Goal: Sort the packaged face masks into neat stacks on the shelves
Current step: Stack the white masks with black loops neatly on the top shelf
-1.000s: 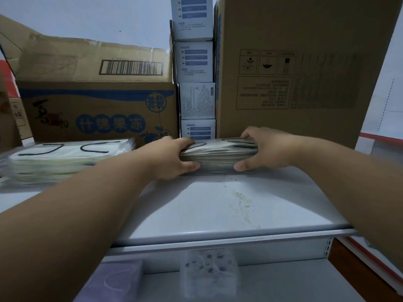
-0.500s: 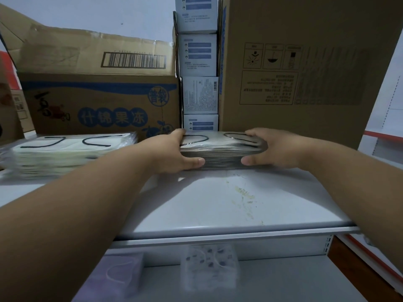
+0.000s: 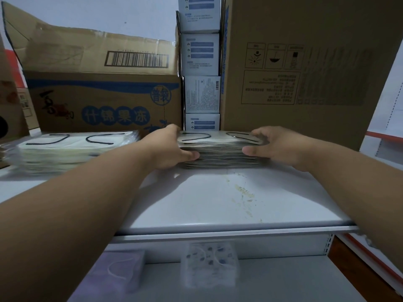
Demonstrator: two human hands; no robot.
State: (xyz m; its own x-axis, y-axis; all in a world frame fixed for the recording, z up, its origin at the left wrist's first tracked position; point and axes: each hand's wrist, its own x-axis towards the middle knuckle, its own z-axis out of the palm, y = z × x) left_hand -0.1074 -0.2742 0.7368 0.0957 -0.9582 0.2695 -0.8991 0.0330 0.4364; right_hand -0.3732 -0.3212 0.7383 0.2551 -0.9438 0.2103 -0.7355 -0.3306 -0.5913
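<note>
Both forearms run out of the lower corners of the frame, so only the hands and forearms show. The left hand (image 3: 172, 149) and right hand (image 3: 277, 147) clamp the two short ends of a mask stack (image 3: 220, 149) at centre frame, thumbs pressed on its near side, fingers over the top; each grip is closed on the stack, and the far fingertips are hidden behind it. The stack rests on the upper shelf (image 3: 218, 203), its long axis running left to right across the frame, black ear loops showing on the top pack. Its back edge lies just in front of a column of white boxes (image 3: 201, 68), whose lowest box is partly hidden and whose print is too small to read.

A second stack (image 3: 74, 149) lies at the left on the same shelf, blurred, cut off at its left end. Behind stand a printed carton (image 3: 104, 101) with its flap raised, contents unseen, and a tall carton (image 3: 305, 68) cut off at the top.

On the lower shelf (image 3: 283, 280), a purple pack (image 3: 122, 273) and a patterned pack (image 3: 209, 264) are blurred.
</note>
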